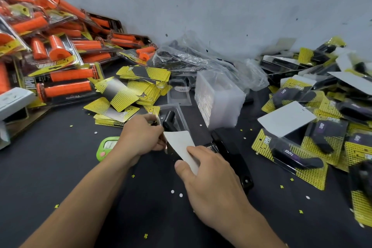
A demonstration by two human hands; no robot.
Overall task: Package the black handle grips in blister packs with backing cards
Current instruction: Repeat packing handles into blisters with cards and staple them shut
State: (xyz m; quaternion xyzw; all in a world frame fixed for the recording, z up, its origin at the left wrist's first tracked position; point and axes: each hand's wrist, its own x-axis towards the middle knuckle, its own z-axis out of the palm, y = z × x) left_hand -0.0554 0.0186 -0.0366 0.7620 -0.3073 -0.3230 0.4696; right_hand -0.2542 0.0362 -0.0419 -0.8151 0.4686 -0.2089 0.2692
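Head view: our left hand [141, 135] grips the blister pack [181, 116], right hand [211, 179] pinches the backing card [179, 143]; skewed, it may buckle.

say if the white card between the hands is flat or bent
Bent: the white rectangular paper backing card bows in a curve between the left hand and the right hand, which both pinch it.

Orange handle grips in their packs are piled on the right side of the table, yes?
No. The head view shows the packed orange handle grips piled on the left side of the table; black handle grip packs lie on the right.
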